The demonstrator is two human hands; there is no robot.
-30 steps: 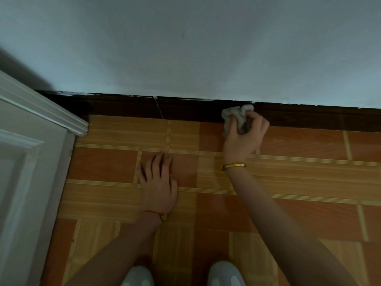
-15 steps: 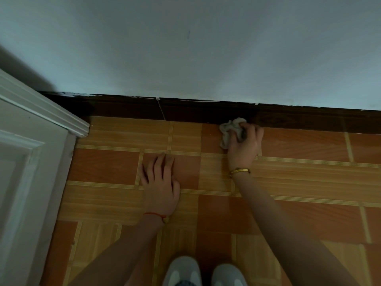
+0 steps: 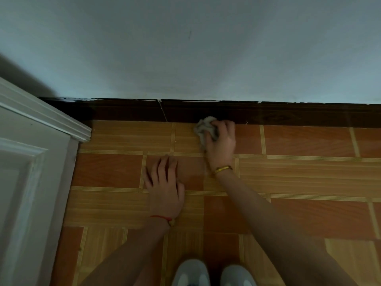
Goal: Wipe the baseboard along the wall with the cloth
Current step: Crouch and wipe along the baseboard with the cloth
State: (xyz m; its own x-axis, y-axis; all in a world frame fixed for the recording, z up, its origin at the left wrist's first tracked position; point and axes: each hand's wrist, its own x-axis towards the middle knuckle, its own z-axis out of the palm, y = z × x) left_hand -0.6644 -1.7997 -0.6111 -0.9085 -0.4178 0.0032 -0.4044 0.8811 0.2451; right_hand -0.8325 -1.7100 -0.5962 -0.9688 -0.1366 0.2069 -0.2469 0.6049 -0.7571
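At the bottom of the pale grey wall (image 3: 185, 48), I am pressing a crumpled grey cloth (image 3: 204, 129) against the dark brown wooden baseboard (image 3: 288, 115), just where it is meeting the floor. My right hand (image 3: 221, 141) is closing its fingers (image 3: 228, 125) around the cloth, so the cloth is bunching out on the left side of my fist and touching both the lower edge of the baseboard and the orange and tan patterned tile floor (image 3: 309, 178). My left hand (image 3: 165, 186) is lying flat on the floor with the fingers spread and holding nothing; I think it is supporting my weight while I am crouching.

I am judging that I am in the middle of the wiping step, working on the part a little to the right of the thin pale crack line (image 3: 163, 111) in the baseboard. A long part is running to the right, and a shorter one to the left, toward the white door frame (image 3: 61, 124). For the next move I am needing to keep the pressure on the cloth and slide it along the board, and probably lift it a little, because the upper edge with the white paint marks is needing contact too.
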